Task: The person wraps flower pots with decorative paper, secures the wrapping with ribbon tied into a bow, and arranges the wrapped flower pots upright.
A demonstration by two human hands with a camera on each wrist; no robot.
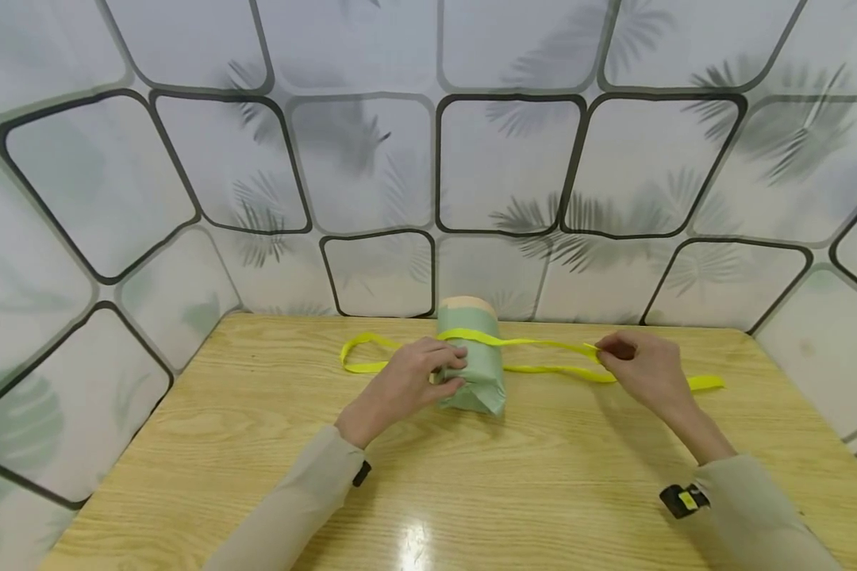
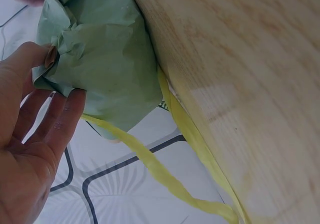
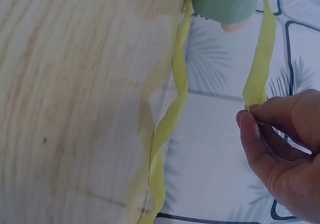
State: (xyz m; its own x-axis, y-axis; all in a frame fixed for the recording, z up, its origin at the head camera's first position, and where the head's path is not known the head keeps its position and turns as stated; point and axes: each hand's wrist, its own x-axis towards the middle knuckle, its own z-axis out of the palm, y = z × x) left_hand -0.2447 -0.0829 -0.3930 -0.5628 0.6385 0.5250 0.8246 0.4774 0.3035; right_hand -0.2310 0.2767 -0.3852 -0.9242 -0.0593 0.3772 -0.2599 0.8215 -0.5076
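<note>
A green paper-wrapped package lies on the table with its folded end towards me. My left hand grips its left side; the left wrist view shows the thumb and fingers at the crumpled fold. A yellow ribbon crosses over the package. It loops out on the left, and a lower length runs along the table to the right. Between thumb and fingertips my right hand pinches the ribbon's upper length, raised off the table. The ribbon's stretch underneath the package is hidden.
The wooden table reaches back to a pale wall covering with dark outlines and leaf patterns. A loose ribbon tail lies to the right of my right hand. Both wrists wear dark straps.
</note>
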